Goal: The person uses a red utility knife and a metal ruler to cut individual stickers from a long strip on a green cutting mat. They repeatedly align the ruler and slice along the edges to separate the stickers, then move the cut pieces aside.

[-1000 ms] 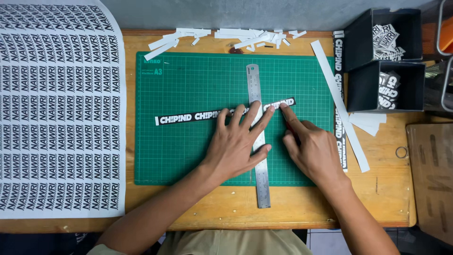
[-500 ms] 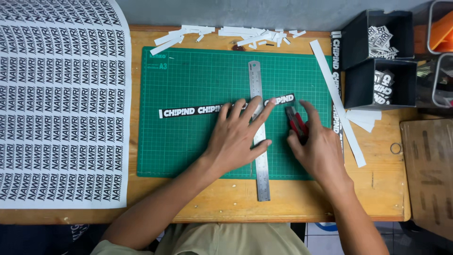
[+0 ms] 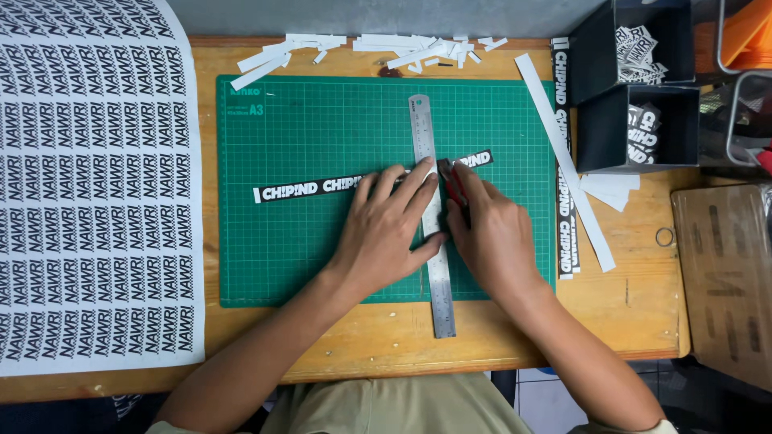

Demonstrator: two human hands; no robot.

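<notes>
Steel ruler (image 3: 432,217) lies pinned under the flat, spread left hand (image 3: 386,229), while the right hand (image 3: 490,233) grips a red cutter (image 3: 455,186) against its edge on the black sticker strip (image 3: 322,187).

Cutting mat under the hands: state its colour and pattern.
The cutting mat is green with a fine pale grid, seen in the head view.

Both forearms reach in from the lower edge; the left hand (image 3: 386,233) lies flat, fingers spread, palm down; the right hand (image 3: 490,233) sits just beside it — fingers curled, gripping.
</notes>
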